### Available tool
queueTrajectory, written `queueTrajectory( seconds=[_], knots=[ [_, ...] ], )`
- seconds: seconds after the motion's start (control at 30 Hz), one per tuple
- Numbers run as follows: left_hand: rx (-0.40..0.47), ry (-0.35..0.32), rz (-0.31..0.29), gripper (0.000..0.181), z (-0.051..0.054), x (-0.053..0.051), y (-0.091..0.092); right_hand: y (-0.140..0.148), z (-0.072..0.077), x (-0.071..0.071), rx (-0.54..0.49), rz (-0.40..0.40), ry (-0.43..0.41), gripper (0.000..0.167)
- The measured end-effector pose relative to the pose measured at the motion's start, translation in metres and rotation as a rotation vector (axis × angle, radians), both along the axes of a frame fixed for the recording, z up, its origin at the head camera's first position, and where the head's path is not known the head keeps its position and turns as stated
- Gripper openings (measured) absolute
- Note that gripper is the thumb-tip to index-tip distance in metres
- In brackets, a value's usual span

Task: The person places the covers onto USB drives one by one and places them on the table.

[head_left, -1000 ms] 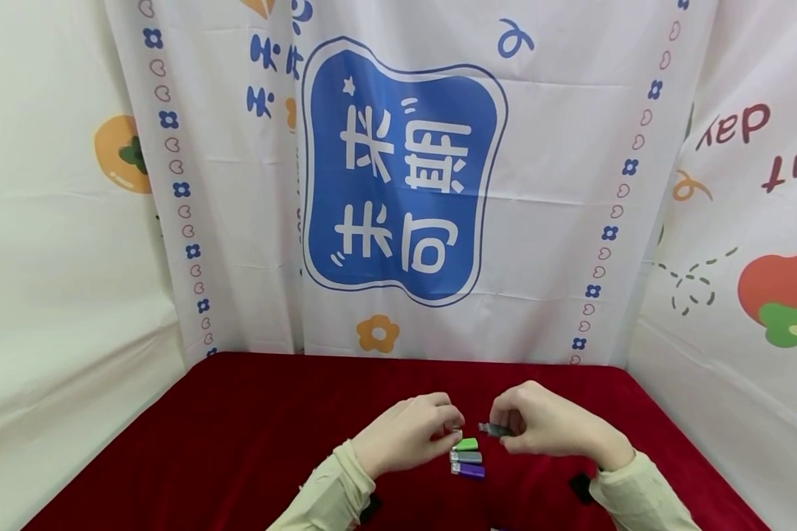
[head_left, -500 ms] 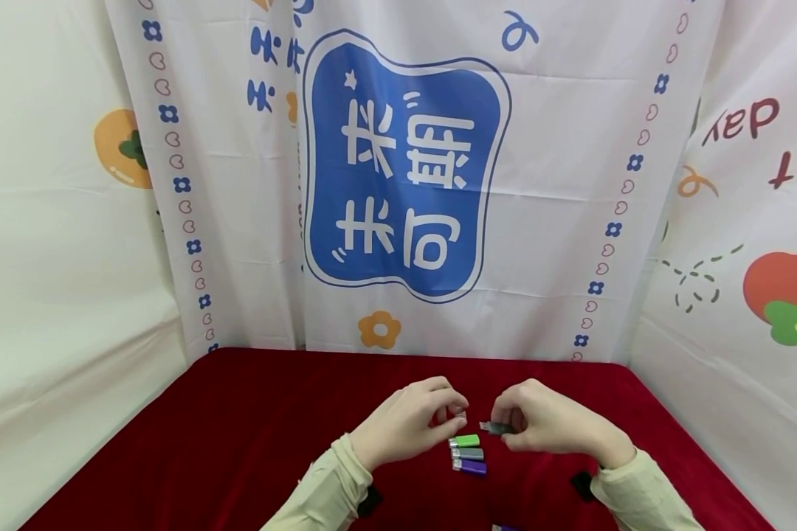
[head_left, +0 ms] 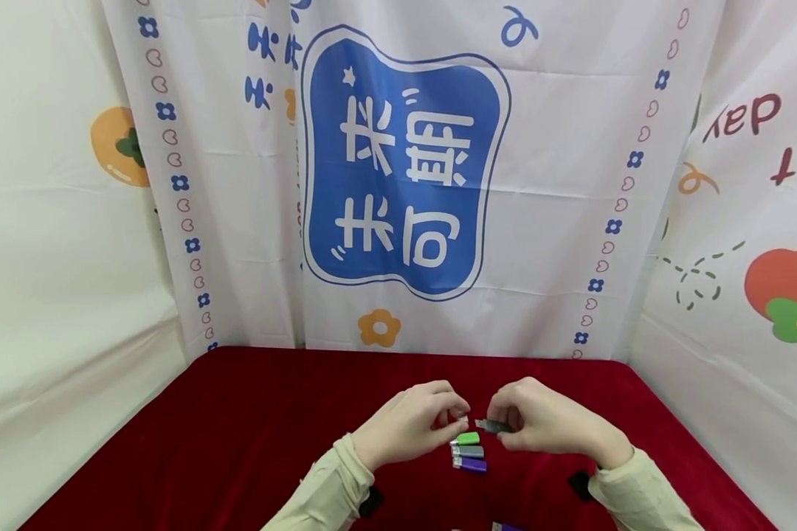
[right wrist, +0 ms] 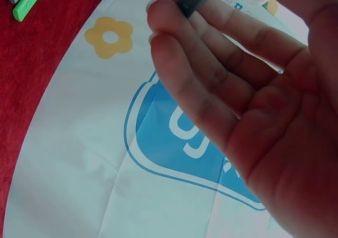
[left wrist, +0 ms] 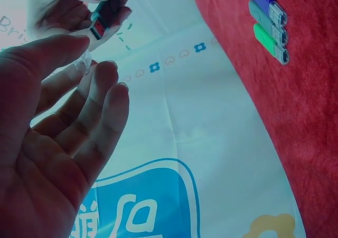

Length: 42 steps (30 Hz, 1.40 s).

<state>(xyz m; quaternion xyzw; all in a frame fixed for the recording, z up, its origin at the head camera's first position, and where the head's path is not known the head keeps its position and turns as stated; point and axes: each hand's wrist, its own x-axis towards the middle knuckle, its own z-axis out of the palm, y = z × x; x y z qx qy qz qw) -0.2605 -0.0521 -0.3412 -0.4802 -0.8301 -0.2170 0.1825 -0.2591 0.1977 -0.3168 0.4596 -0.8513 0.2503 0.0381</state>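
Between the thumb and index finger of my left hand (head_left: 408,424) is a small clear plastic cap (left wrist: 83,62). My right hand (head_left: 551,422) pinches a dark grey USB flash drive (head_left: 496,426), its metal plug pointing left toward the cap, with a short gap between them. In the left wrist view, the plug's red inside shows. Below the hands, three flash drives lie in a row on the cloth: green (head_left: 468,439), grey (head_left: 470,451) and purple (head_left: 473,464). Clear caps cover their plugs in the left wrist view.
Red cloth (head_left: 272,442) covers the table. Another purple flash drive (head_left: 507,526) is cut off by the bottom edge of the head view, with a tiny pale bit left of it. A white printed curtain (head_left: 544,221) stands behind and at both sides.
My left hand has risen slightly from beside the green drive, holding the clear cap. The dark drive in my right hand has shifted a little left, narrowing the gap.
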Motion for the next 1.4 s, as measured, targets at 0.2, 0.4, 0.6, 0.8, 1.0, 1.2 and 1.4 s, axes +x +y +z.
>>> queueTrajectory(
  seconds=[0.2,0.4,0.6,0.8,1.0,1.2,1.4],
  knots=[
    [-0.029,-0.015,-0.014,0.011,-0.003,0.000,0.003,-0.003,0.000,0.002,-0.017,0.010,0.034,0.026],
    [-0.039,0.002,-0.025,0.010,-0.003,0.001,0.003,-0.006,0.000,0.004,-0.016,0.002,0.030,0.023],
    [-0.043,0.000,-0.034,0.010,-0.003,0.001,0.004,-0.006,-0.002,0.003,-0.011,-0.003,0.016,0.024],
    [-0.046,0.009,-0.046,0.010,-0.003,0.001,0.005,-0.008,-0.003,0.003,-0.004,0.011,0.015,0.023],
    [-0.056,-0.005,-0.049,0.010,-0.007,0.003,0.005,-0.011,-0.007,0.002,0.003,0.037,0.037,0.023],
    [-0.060,-0.012,-0.036,0.010,-0.009,0.002,0.005,-0.012,-0.009,0.001,0.009,0.033,0.075,0.022],
    [-0.062,0.004,-0.003,0.011,-0.008,0.001,0.006,-0.010,-0.007,0.001,0.015,0.006,0.059,0.020]
  ],
)
